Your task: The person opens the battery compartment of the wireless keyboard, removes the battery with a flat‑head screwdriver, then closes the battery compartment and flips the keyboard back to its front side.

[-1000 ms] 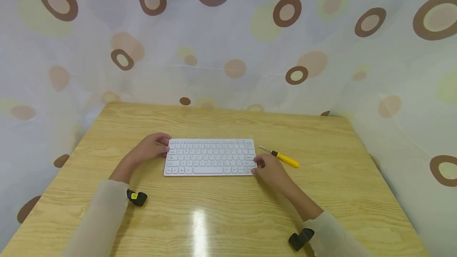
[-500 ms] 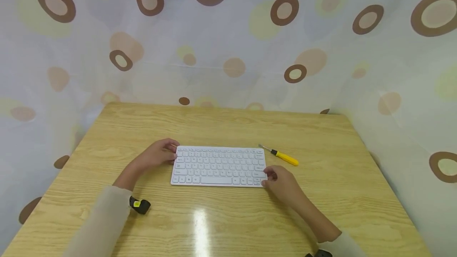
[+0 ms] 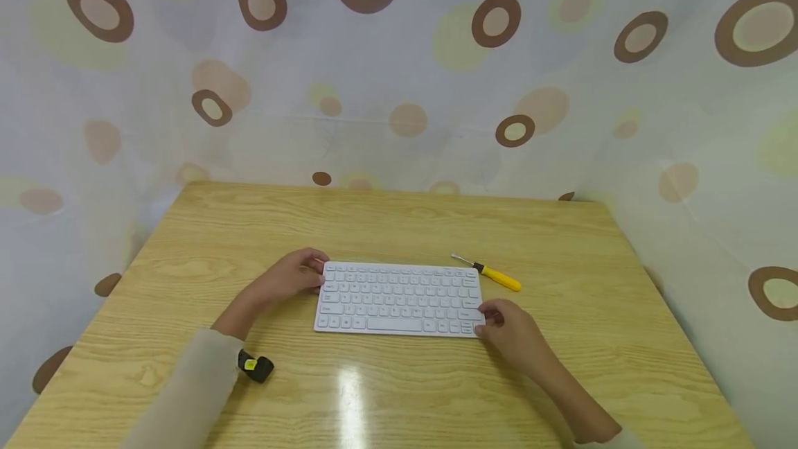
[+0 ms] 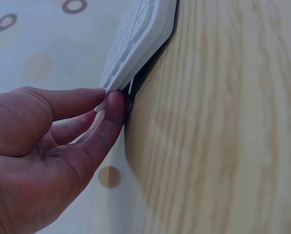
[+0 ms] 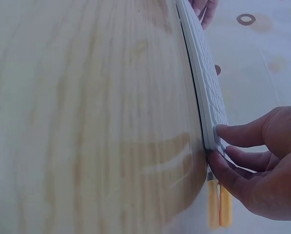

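A compact white keyboard (image 3: 399, 300) lies level at the middle of the table, its long side toward me. My left hand (image 3: 293, 276) grips its left end; in the left wrist view the thumb is on top and a finger tucks under the edge of the keyboard (image 4: 135, 48). At the opposite end, my right hand (image 3: 512, 332) pinches the near right corner, thumb above and fingertips below, as the right wrist view of the hand (image 5: 272, 161) shows. A thin dark line runs beneath the keyboard; whether it touches the table cannot be told.
Just beyond the keyboard's right end lies a screwdriver (image 3: 497, 277) with a yellow handle, its tip pointing far left. The wooden table (image 3: 399, 227) meets a patterned cloth (image 3: 408, 75) at its back. A small black device (image 3: 256, 367) sits at my left wrist.
Both hands have carried or slid the keyboard to the right and nearer to me, holding its two ends throughout. The screwdriver has stayed in place.
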The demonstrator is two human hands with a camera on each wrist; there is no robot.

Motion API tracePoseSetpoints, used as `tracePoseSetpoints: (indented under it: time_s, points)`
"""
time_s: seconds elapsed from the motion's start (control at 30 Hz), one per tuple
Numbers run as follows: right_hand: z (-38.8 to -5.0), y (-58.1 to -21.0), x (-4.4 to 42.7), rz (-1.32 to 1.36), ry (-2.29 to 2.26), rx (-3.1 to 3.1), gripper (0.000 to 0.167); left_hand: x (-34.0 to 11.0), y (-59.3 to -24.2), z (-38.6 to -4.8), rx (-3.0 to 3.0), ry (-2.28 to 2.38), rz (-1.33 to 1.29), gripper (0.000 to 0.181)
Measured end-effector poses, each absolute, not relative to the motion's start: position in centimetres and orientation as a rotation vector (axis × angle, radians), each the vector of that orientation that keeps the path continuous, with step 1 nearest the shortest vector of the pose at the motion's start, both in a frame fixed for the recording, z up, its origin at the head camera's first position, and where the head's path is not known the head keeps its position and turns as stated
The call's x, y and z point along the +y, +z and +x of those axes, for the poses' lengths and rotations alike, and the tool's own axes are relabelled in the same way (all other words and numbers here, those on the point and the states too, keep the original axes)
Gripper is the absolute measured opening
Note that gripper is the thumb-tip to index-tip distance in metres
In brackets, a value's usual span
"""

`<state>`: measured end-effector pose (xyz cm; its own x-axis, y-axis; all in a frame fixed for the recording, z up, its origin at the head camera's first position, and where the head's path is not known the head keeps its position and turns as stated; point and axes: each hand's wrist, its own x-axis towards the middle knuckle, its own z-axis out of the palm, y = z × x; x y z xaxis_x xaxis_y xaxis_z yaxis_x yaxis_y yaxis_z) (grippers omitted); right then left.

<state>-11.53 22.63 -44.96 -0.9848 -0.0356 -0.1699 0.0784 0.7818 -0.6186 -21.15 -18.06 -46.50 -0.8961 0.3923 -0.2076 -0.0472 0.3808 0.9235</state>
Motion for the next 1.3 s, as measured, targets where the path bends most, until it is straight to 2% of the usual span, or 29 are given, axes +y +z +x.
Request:
tracePoseSetpoints:
  time_s: [0.7,0.93,1.3]
  points:
    - [-11.7,-45.3,23.5,0.079,-1.034,2.773,0.033,-17.7,-46.4,-20.9,2.272,1.527,0.305,0.037]
    - [-11.5,-45.2,23.2,0.052,-1.019,2.791,0.034,-17.8,-46.7,-20.8,2.33,1.535,0.282,0.044]
    - [-11.6,-45.3,23.0,-0.031,-1.066,2.812,0.032,-17.8,-44.2,-21.0,2.241,1.725,0.27,0.049]
